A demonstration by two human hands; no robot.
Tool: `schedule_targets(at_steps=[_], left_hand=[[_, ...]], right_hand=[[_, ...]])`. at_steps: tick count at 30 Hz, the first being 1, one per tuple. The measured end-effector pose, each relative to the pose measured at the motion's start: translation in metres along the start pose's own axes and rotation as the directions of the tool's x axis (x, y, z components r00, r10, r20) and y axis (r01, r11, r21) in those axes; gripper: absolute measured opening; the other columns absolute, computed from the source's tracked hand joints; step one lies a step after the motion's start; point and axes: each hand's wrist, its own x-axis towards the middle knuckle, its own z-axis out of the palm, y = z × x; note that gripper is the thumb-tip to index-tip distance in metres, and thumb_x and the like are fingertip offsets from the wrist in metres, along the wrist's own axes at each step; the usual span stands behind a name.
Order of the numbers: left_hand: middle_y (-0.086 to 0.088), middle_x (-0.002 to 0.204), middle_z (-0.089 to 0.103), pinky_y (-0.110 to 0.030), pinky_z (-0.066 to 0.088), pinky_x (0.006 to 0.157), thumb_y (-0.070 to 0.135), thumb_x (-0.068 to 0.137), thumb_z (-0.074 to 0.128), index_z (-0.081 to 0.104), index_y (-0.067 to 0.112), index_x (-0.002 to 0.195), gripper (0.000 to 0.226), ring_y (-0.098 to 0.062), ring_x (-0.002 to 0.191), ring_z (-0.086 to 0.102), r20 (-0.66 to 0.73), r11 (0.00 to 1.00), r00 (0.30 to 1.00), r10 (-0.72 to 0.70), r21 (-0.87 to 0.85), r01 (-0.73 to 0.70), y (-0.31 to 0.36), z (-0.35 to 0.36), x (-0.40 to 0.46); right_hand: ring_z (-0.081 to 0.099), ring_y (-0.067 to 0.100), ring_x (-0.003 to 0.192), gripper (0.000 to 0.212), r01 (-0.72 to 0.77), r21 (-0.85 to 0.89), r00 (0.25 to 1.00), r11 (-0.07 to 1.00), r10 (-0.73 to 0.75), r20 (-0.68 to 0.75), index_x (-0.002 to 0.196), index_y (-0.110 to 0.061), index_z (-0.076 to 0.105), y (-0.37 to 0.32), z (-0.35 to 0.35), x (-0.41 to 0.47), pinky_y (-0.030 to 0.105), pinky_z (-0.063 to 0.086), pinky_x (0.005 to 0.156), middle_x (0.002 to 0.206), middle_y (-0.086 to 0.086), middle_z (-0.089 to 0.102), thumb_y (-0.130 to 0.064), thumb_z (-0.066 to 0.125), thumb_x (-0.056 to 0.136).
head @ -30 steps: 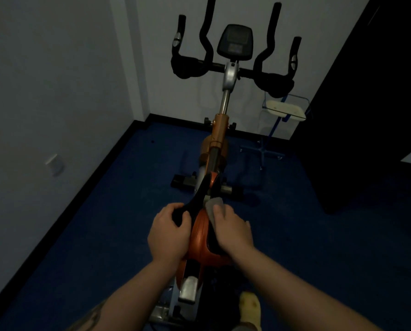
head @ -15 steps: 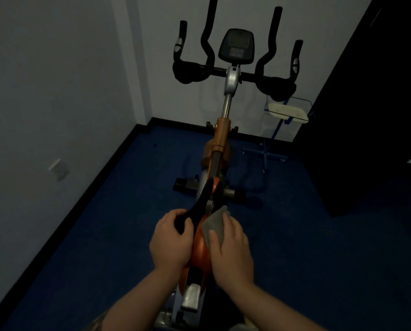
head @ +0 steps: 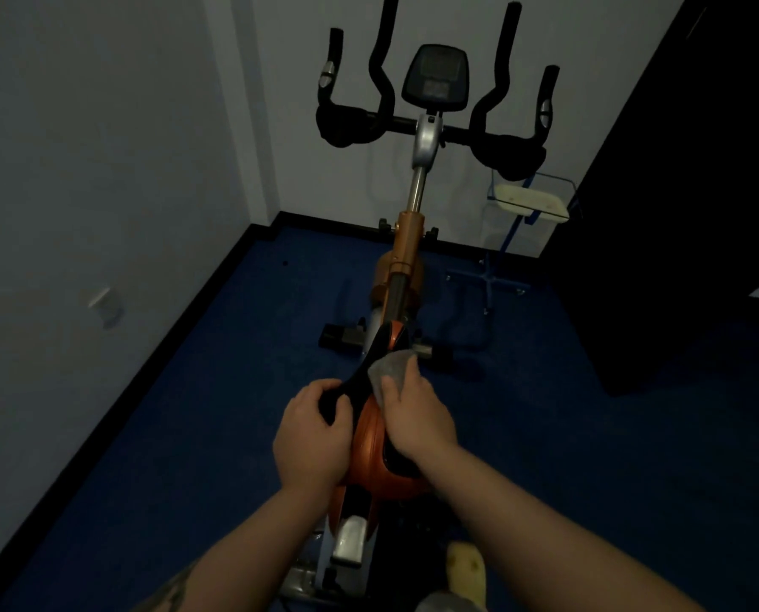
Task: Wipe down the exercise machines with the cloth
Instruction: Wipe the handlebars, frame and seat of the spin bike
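The right hand (head: pixel 417 417) lies flat on a grey cloth (head: pixel 390 368), pressing it with straight fingers against the right side of the orange-and-black saddle (head: pixel 371 443) of an orange stationary exercise bike (head: pixel 406 249). The left hand (head: pixel 311 435) grips the saddle's left edge, thumb and fingers curled round the black rim. The bike stands on a dark blue carpeted floor (head: pixel 192 435) facing a pale wall, its black handlebars (head: pixel 507 145) and dark console (head: pixel 435 77) beyond the saddle.
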Motion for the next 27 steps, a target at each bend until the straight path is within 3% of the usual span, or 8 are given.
schedule_targets(at_steps=[2, 6, 11, 13, 16, 19, 22, 27], left_hand=[[0.013, 0.104, 0.062, -0.032, 0.049, 0.08, 0.029, 0.091, 0.057, 0.062, 0.032, 0.109, 0.019, -0.007, 0.097, 0.057, -0.006, 1.0, 1.0, 0.004, -0.01, -0.004, 0.001, 0.0, -0.001], [0.014, 0.101, 0.06, -0.029, 0.045, 0.079, 0.026, 0.091, 0.058, 0.062, 0.03, 0.108, 0.018, -0.007, 0.097, 0.056, -0.007, 1.0, 1.0, 0.017, -0.008, -0.017, 0.001, -0.001, 0.0], [0.012, 0.104, 0.062, -0.038, 0.05, 0.083, 0.02, 0.095, 0.051, 0.063, 0.029, 0.109, 0.02, -0.01, 0.099, 0.058, -0.006, 1.0, 1.0, 0.027, -0.017, -0.027, -0.004, 0.001, 0.002], [0.013, 0.103, 0.062, -0.038, 0.05, 0.082, 0.016, 0.096, 0.048, 0.063, 0.03, 0.108, 0.023, -0.009, 0.098, 0.058, -0.015, 0.999, 1.0, 0.024, -0.04, -0.024, -0.004, 0.001, 0.001], [0.013, 0.101, 0.062, -0.038, 0.05, 0.081, 0.012, 0.096, 0.046, 0.063, 0.029, 0.107, 0.027, -0.008, 0.096, 0.058, -0.027, 0.998, 0.999, 0.04, -0.053, -0.041, -0.005, 0.001, 0.001], [0.013, 0.101, 0.062, -0.036, 0.05, 0.081, 0.011, 0.095, 0.046, 0.064, 0.027, 0.109, 0.027, -0.009, 0.097, 0.058, -0.026, 0.998, 0.999, 0.048, -0.035, -0.049, -0.006, 0.003, 0.002], [0.014, 0.101, 0.061, -0.037, 0.05, 0.082, 0.013, 0.096, 0.046, 0.064, 0.028, 0.109, 0.027, -0.009, 0.097, 0.058, -0.02, 0.999, 0.999, 0.034, -0.034, -0.035, -0.006, 0.003, 0.002], [0.012, 0.102, 0.063, -0.036, 0.05, 0.08, 0.021, 0.094, 0.043, 0.064, 0.027, 0.109, 0.026, -0.009, 0.097, 0.059, -0.025, 0.998, 0.999, 0.043, -0.039, -0.044, -0.006, 0.002, 0.002]], right_hand=[[0.042, 0.026, 0.127, 0.061, 0.028, -0.027, 0.999, 0.999, -0.029, -0.036, 0.154, -0.023, 0.003, -0.001, 0.002, -0.012, 0.037, 0.042, 0.099, 0.155, 0.006, 0.025, -0.047, 0.022, 0.102], [0.032, 0.018, 0.132, 0.05, 0.241, -0.071, 0.969, 0.968, -0.245, -0.044, 0.151, -0.036, 0.02, 0.018, 0.003, -0.041, 0.036, 0.04, 0.102, 0.157, -0.006, 0.015, -0.046, 0.024, 0.102], [0.045, 0.023, 0.123, 0.045, 0.182, -0.027, 0.983, 0.983, -0.182, -0.029, 0.145, -0.036, 0.035, 0.007, 0.002, -0.006, 0.035, 0.044, 0.094, 0.152, -0.002, 0.027, -0.042, 0.029, 0.101], [0.035, 0.021, 0.132, 0.046, 0.214, -0.066, 0.975, 0.975, -0.217, -0.043, 0.146, -0.041, 0.031, 0.009, 0.002, -0.027, 0.034, 0.041, 0.1, 0.158, 0.0, 0.016, -0.044, 0.03, 0.101], [0.004, 0.015, 0.146, 0.057, 0.272, -0.123, 0.961, 0.954, -0.276, -0.022, 0.15, -0.046, 0.006, 0.02, 0.003, -0.066, 0.035, 0.026, 0.113, 0.161, -0.009, -0.007, -0.05, 0.032, 0.1], [0.018, 0.015, 0.142, 0.072, 0.176, -0.034, 0.982, 0.984, -0.177, -0.06, 0.153, -0.033, -0.008, 0.017, 0.005, -0.044, 0.036, 0.034, 0.107, 0.16, -0.008, 0.006, -0.051, 0.036, 0.098], [0.037, 0.019, 0.132, 0.073, 0.082, 0.06, 0.993, 0.995, -0.077, -0.087, 0.154, -0.022, 0.003, 0.009, 0.003, -0.026, 0.035, 0.041, 0.099, 0.155, 0.0, 0.025, -0.051, 0.037, 0.097], [0.009, 0.007, 0.142, 0.068, 0.177, -0.006, 0.979, 0.984, -0.177, -0.1, 0.153, -0.027, 0.006, 0.024, 0.009, -0.071, 0.029, 0.03, 0.112, 0.158, -0.013, 0.004, -0.051, 0.036, 0.097]])
